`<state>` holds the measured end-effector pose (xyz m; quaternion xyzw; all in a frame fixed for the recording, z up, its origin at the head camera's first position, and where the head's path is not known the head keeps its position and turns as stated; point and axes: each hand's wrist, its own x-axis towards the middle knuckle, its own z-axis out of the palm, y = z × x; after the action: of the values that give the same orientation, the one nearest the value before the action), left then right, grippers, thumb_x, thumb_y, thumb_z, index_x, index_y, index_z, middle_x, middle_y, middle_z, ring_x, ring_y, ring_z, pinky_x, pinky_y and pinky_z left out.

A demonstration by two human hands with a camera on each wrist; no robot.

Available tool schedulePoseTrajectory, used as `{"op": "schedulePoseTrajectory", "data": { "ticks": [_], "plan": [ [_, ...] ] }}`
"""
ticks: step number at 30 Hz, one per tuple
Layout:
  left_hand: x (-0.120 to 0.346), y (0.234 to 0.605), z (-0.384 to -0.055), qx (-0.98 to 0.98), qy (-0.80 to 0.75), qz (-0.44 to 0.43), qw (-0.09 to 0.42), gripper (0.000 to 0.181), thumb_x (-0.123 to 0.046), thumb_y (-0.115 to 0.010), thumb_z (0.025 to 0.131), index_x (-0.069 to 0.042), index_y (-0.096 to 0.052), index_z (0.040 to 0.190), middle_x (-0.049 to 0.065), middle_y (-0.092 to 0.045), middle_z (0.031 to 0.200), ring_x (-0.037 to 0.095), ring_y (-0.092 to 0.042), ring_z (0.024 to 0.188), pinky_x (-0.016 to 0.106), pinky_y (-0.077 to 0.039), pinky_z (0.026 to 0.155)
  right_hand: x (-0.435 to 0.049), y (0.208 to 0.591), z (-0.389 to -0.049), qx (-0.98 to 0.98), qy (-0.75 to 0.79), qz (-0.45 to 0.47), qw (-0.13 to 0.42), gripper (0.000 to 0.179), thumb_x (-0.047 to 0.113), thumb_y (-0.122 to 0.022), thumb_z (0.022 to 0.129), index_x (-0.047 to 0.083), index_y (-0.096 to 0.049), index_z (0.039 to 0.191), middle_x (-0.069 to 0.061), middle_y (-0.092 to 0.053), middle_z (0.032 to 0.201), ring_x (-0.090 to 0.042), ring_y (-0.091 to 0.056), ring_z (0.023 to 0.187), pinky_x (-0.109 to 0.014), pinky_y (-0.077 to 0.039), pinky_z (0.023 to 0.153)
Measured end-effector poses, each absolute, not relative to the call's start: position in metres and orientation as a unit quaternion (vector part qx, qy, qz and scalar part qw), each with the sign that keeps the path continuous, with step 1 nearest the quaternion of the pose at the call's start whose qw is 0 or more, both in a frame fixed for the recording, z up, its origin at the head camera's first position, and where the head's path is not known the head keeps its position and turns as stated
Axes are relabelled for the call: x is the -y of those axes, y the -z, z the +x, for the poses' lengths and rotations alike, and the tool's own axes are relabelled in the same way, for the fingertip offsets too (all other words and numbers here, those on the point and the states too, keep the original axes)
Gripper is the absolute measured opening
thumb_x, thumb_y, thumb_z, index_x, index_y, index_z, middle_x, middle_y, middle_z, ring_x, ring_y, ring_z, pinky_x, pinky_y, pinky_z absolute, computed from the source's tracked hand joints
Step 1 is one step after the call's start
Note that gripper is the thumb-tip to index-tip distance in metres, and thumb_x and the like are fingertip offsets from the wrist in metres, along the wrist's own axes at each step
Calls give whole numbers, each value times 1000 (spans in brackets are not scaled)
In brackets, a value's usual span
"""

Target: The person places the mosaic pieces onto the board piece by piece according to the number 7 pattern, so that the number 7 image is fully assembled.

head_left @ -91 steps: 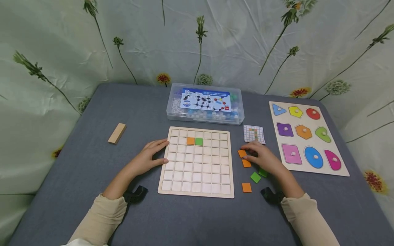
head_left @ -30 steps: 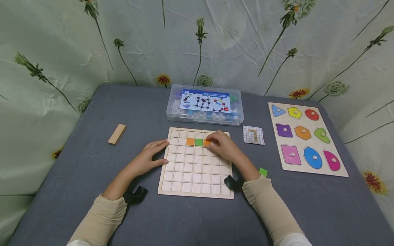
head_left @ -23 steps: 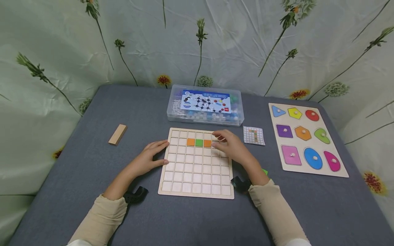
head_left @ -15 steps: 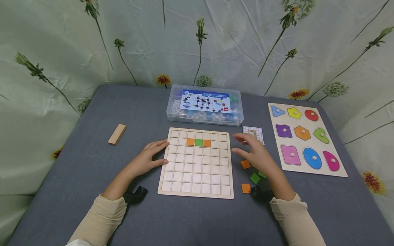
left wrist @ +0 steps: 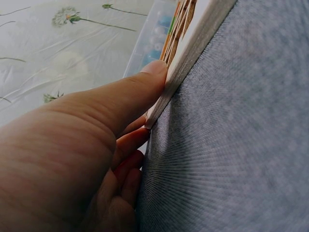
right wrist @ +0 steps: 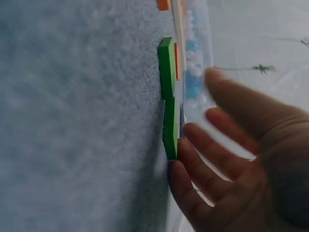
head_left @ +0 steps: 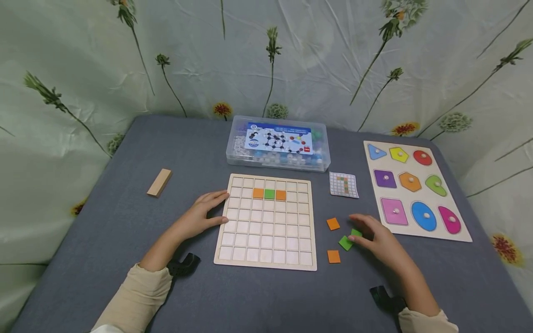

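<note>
"green tiles (head_left: 345, 243), the loose pair: where are they?"

"on the grey cloth (head_left: 258, 300), right of the grid board (head_left: 266, 229), set nearly corner to corner. the right hand (head_left: 376, 238) is just beside them."

"has it got hold of one?"

"no. its fingers are relaxed and spread, thumb apart from them, nothing pinched. whether a fingertip brushes the farther tile, i cannot tell."

"and the left hand (head_left: 200, 217)?"

"loosely extended at the board's left edge, thumb and fingertips touching it without clasping."

"anything set in the board?"

"three squares side by side, second row from the far edge: orange square (head_left: 258, 193), green square (head_left: 269, 194), another orange one."

"other loose pieces?"

"two orange tiles (head_left: 333, 256) between the board and the right hand, one nearer, one farther. beyond them lies a small printed grid card (head_left: 343, 185)."

"and farther out?"

"clear box (head_left: 275, 161) behind the board, peg puzzle (head_left: 416, 196) at far right, wooden block (head_left: 159, 182) well to the left."
</note>
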<state>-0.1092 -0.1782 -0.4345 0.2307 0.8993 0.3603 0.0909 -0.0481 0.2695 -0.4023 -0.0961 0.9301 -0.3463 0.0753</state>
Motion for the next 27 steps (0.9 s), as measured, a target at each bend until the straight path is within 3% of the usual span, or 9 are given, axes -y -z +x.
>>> {"op": "schedulePoseTrajectory", "data": {
  "ticks": [8, 16, 27],
  "plan": [
    [178, 435, -109, -901, -358, 229, 89, 71, -33, -67, 80, -7, -36, 138, 13, -31, 141, 34, -20, 128, 55, -21, 97, -275, 410, -44, -940, 322, -105, 45, 36, 5, -69, 79, -1, -56, 112, -13, -52, 106, -24, -53, 90, -36, -47, 75],
    [178, 433, -108, -900, -358, 234, 87, 70, -33, -67, 80, -7, -36, 138, 13, -31, 141, 34, -20, 128, 55, -21, 97, -269, 403, -44, -955, 282, -75, 49, 23, 7, -71, 77, -3, -60, 95, -15, -49, 100, -25, -53, 82, -41, -47, 73],
    [178, 433, -109, -903, -353, 230, 86, 70, -32, -67, 80, -7, -37, 138, 13, -32, 141, 34, -21, 128, 54, -21, 97, -257, 392, -58, -953, 290, -84, 35, 28, 7, -67, 80, -2, -58, 105, -14, -55, 97, -26, -54, 84, -44, -48, 74]
  ]
}}
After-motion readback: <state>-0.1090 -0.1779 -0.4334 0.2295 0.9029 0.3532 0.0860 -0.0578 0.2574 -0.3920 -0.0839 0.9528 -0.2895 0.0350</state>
